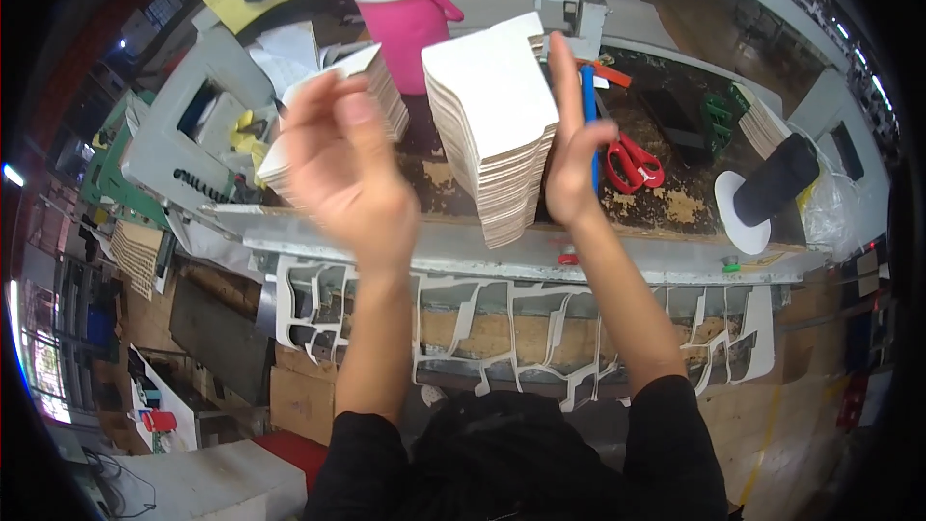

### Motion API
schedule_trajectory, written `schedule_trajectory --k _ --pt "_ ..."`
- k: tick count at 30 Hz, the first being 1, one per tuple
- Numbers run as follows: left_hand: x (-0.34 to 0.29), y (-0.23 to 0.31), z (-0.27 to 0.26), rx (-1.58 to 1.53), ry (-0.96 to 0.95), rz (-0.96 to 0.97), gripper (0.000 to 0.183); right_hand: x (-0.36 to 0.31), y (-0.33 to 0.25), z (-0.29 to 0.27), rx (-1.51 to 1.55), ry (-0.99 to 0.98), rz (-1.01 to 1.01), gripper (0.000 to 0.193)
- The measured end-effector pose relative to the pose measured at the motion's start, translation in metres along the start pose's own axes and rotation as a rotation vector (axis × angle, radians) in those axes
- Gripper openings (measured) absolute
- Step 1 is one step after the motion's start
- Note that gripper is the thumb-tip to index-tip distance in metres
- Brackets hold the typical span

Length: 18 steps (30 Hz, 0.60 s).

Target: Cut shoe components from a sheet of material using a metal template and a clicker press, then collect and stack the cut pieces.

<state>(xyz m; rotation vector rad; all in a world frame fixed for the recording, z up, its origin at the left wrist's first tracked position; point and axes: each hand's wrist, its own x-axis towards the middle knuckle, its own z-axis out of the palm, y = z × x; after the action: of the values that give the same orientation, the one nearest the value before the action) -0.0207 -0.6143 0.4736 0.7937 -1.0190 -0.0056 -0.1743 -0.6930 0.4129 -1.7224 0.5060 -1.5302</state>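
- Leftmost, we saw our left hand [342,169] raised and blurred, its fingers curled round a stack of white die-cut card blanks [371,87], the stack showing above and behind the knuckles.
- Just right of it, a second, thicker stack of card blanks [492,125] stood fanned on the workbench [675,203], between our two hands.
- Next, our right hand [571,150] was open and flat, fingers straight up, its palm pressed against the right side of that thicker stack, gripping nothing.
- Behind the stacks we noted a pink lidded jug [403,10].
- Beside the right hand lay a blue pen [588,106] and red-handled scissors [632,162] on the worn, scuffed bench top.
- Farther right, a black cylinder [776,183] rested on a white disc, with another pile of blanks [762,121] near it.
- Below the bench edge hung a white sheet of punched-out card waste [502,318].
- Around us stood grey machinery [183,116] and a cluttered workshop floor.
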Motion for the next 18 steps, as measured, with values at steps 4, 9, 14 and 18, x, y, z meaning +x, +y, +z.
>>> schedule_trajectory --k 4,9,14,18 --pt "0.018 0.121 -0.064 -0.413 -0.257 0.004 0.024 -0.067 -0.006 0.017 0.011 -0.071 -0.044 0.133" --pt "0.020 0.178 -0.093 -0.480 -0.665 -0.144 0.031 -0.223 0.005 0.029 -0.036 0.043 -0.149 0.109" --pt "0.012 0.178 -0.100 -0.514 -0.639 -0.196 0.023 -0.332 -0.023 0.014 -0.303 -0.026 0.204 0.077" --pt "0.020 0.197 -0.126 -0.414 -0.803 -0.340 0.014 -0.347 -0.038 -0.009 -0.478 -0.008 0.461 0.047"
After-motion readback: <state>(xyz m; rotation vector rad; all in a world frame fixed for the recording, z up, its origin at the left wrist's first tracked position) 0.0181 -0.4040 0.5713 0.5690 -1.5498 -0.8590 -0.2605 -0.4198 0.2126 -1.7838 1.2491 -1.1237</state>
